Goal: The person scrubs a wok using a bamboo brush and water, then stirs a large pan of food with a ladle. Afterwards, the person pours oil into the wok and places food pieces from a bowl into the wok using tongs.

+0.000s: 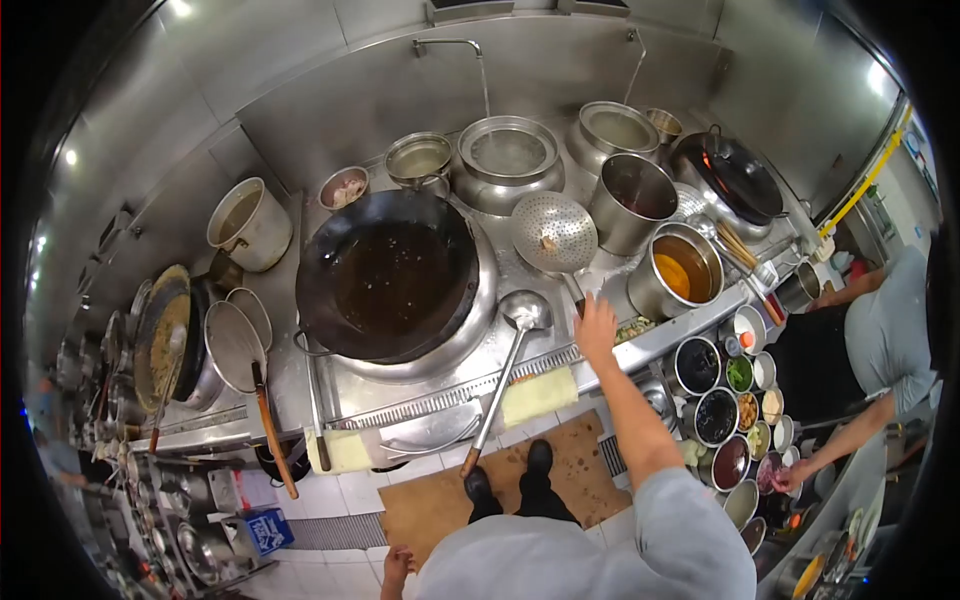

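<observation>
My right hand (597, 328) is closed around the dark handle of a perforated skimmer (555, 232). The skimmer's round head rests on the steel range, with a small brown bit of food on it. To the left of that hand lies a steel ladle (508, 360), its wooden grip sticking out past the front edge. A large black wok (390, 275) with dark liquid sits on the burner further left. My left hand (398, 566) hangs low by my side, fingers loosely bent and apart, with nothing visible in it.
Pots stand behind, including a tall steel pot (633, 205) and a pot of orange-brown liquid (684, 268). Two taps run at the back. Strainers (235, 345) lean left. Ingredient bowls (716, 415) crowd the right, where a co-worker's hand (790, 475) reaches in. A brown mat (420, 505) covers the floor.
</observation>
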A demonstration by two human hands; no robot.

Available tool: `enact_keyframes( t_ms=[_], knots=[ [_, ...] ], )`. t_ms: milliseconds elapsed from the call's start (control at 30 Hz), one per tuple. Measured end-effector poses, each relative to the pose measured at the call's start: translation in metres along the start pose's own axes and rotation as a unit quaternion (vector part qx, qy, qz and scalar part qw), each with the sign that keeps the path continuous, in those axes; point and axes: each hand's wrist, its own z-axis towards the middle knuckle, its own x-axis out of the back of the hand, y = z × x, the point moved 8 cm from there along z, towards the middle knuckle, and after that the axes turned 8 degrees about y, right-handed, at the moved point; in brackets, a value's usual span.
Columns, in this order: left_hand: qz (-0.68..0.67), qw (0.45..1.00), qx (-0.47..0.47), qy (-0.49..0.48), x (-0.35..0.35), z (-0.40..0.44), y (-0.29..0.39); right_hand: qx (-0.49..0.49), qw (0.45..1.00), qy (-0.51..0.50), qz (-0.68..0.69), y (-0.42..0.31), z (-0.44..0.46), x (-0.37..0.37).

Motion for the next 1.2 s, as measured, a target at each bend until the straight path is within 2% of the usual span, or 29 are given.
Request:
enact_keyframes(
  t_ms=[33, 67, 100, 133, 167, 200, 267, 333, 367, 433, 467, 500, 533, 567, 633, 667, 700, 733, 767, 833, 900, 933, 1000, 1033, 1067, 1100, 1133, 1200],
  knots=[
    [0.018, 1.0, -0.007, -0.005, -0.003, -0.013, 0.008, -0.004, 1.0, -0.003, 0.006, 0.017, 0.01, -0.023],
    [0.026, 1.0, -0.006, 0.0, -0.005, -0.015, 0.005, -0.058, 0.992, -0.091, 0.068, 0.037, 0.012, -0.059],
    [0.041, 0.997, -0.058, -0.012, -0.006, -0.008, -0.014, -0.113, 0.969, -0.178, 0.129, 0.049, 0.001, -0.086],
    [0.057, 0.992, -0.11, -0.025, -0.001, -0.007, -0.017, -0.124, 0.966, -0.181, 0.135, 0.052, -0.01, -0.09],
    [0.07, 0.997, -0.039, 0.016, 0.003, -0.005, -0.024, -0.12, 0.965, -0.198, 0.121, 0.052, -0.012, -0.094],
    [0.087, 0.995, -0.033, 0.019, 0.0, -0.006, -0.024, -0.116, 0.964, -0.218, 0.103, 0.055, -0.021, -0.096],
    [0.153, 0.986, -0.062, 0.013, -0.001, 0.007, -0.038, -0.098, 0.97, -0.194, 0.108, 0.054, -0.045, -0.076],
    [0.235, 0.968, -0.09, 0.02, -0.005, 0.03, -0.053, -0.156, 0.954, -0.234, 0.099, 0.059, -0.074, -0.047],
    [0.264, 0.958, -0.109, 0.028, -0.008, 0.043, -0.051, -0.15, 0.955, -0.236, 0.099, 0.063, -0.075, -0.033],
    [0.151, 0.977, -0.15, -0.019, -0.022, 0.031, -0.006, -0.203, 0.937, -0.276, 0.064, 0.076, -0.096, -0.026],
    [0.27, 0.936, -0.227, -0.005, -0.025, 0.029, 0.024, -0.166, 0.952, -0.254, 0.05, 0.072, -0.093, -0.015],
    [0.12, 0.987, -0.1, -0.033, -0.026, 0.051, 0.005, -0.128, 0.964, -0.231, 0.033, 0.067, -0.089, -0.002],
    [0.198, 0.972, -0.117, -0.039, -0.026, 0.062, 0.02, -0.074, 0.98, -0.164, 0.085, 0.049, -0.082, 0.023],
    [0.172, 0.977, -0.126, 0.015, -0.023, 0.059, 0.047, -0.013, 0.986, -0.1, 0.129, 0.031, -0.077, 0.048],
    [0.129, 0.985, -0.115, 0.016, -0.03, 0.053, 0.103, 0.078, 0.972, -0.129, 0.18, 0.009, -0.109, 0.055],
    [0.128, 0.988, -0.09, 0.009, -0.029, 0.068, 0.111, 0.013, 0.917, -0.313, 0.248, -0.004, -0.129, 0.046],
    [0.127, 0.99, -0.065, -0.006, -0.031, 0.08, 0.113, -0.055, 0.821, -0.485, 0.295, -0.016, -0.159, 0.051],
    [0.123, 0.99, -0.064, -0.007, -0.032, 0.083, 0.122, 0.004, 0.794, -0.528, 0.302, -0.019, -0.195, 0.04],
    [0.062, 0.998, -0.008, -0.003, -0.034, 0.087, 0.129, 0.061, 0.765, -0.565, 0.304, -0.015, -0.239, 0.019],
    [-0.021, 0.996, 0.081, -0.043, -0.041, 0.116, 0.119, 0.124, 0.811, -0.538, 0.193, -0.008, -0.301, 0.007],
    [-0.054, 0.992, 0.081, -0.078, -0.05, 0.136, 0.128, 0.186, 0.83, -0.524, 0.049, 0.014, -0.375, -0.018],
    [-0.094, 0.987, 0.091, -0.095, -0.054, 0.141, 0.127, 0.175, 0.83, -0.528, 0.04, 0.006, -0.387, -0.008],
    [-0.09, 0.984, 0.08, -0.135, -0.07, 0.153, 0.131, -0.012, 0.754, -0.644, 0.133, -0.016, -0.429, 0.001],
    [-0.1, 0.981, 0.093, -0.139, -0.082, 0.159, 0.13, -0.024, 0.756, -0.642, 0.127, -0.027, -0.442, 0.004],
    [-0.108, 0.978, 0.103, -0.144, -0.092, 0.172, 0.129, -0.107, 0.708, -0.675, 0.178, -0.035, -0.469, 0.0],
    [-0.104, 0.952, 0.122, -0.259, -0.111, 0.173, 0.128, -0.152, 0.686, -0.681, 0.207, -0.046, -0.483, -0.01],
    [-0.095, 0.951, 0.115, -0.271, -0.12, 0.176, 0.129, -0.197, 0.661, -0.685, 0.234, -0.059, -0.493, -0.018],
    [-0.042, 0.959, 0.092, -0.266, -0.141, 0.172, 0.131, -0.227, 0.643, -0.681, 0.267, -0.082, -0.499, -0.024]
  ],
)
